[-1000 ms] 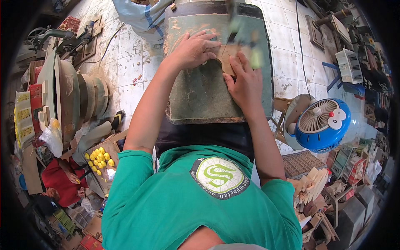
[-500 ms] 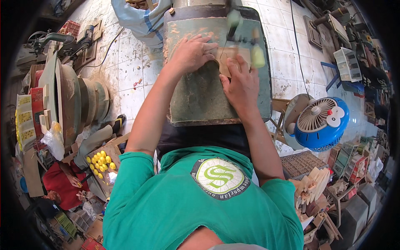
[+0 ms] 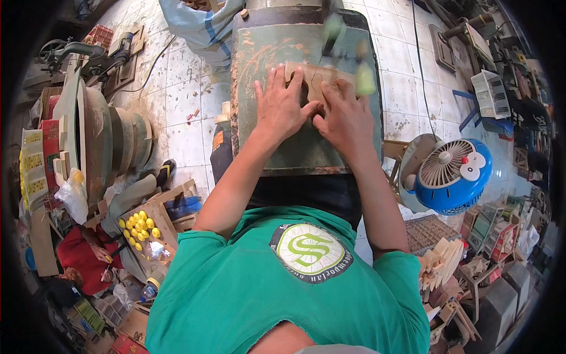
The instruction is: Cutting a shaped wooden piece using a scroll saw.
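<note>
The machine table (image 3: 312, 156) has the worker (image 3: 283, 253) at its near edge and, on it, a wooden piece (image 3: 315, 79) beneath left hand (image 3: 280, 107) and right hand (image 3: 346, 115). A sack (image 3: 200, 32) sits just beside its far left corner, a fan (image 3: 447, 174) off its right, a co-worker (image 3: 85, 259) well to its left.

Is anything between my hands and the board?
Nothing visible: the left hand has fingers over the left end of the board, and the right hand lies on it. The blurred green part shows just beyond the right fingers, not between.
</note>
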Available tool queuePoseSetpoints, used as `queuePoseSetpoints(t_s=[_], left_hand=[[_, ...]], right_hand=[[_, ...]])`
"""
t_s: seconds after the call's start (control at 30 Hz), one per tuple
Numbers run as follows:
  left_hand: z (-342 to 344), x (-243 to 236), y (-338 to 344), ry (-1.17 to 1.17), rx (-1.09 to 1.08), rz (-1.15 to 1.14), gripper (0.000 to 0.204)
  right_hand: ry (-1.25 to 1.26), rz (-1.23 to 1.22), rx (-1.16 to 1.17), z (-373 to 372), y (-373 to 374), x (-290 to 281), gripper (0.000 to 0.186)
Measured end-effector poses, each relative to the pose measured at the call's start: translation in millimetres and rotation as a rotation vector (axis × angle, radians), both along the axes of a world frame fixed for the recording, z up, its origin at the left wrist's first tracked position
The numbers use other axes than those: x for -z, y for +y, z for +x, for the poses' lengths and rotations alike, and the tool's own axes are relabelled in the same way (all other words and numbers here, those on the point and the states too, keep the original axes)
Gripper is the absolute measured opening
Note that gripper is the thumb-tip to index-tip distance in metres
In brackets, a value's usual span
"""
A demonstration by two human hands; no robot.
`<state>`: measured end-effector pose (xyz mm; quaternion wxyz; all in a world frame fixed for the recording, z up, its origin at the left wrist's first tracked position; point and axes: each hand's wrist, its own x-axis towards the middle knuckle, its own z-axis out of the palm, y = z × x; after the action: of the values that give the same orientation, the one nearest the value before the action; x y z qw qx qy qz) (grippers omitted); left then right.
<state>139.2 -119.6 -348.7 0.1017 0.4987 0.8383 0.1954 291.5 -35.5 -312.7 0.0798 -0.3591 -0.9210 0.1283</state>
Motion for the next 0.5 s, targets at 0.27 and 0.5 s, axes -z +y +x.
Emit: queuePoseSetpoints(t_s=[0.27,0.5], left_hand=[[-14.6,3.4,2.9,0.003,0.058,-0.003,0.090],[-33.3,8.2,5.3,-0.040,0.148,-0.025,0.091]], right_hand=[[0.011,-0.017,0.003,4.5,4.7,-0.9,0.071],[0.069,0.008,-0.105,23.0,19.8,11.1,0.075]])
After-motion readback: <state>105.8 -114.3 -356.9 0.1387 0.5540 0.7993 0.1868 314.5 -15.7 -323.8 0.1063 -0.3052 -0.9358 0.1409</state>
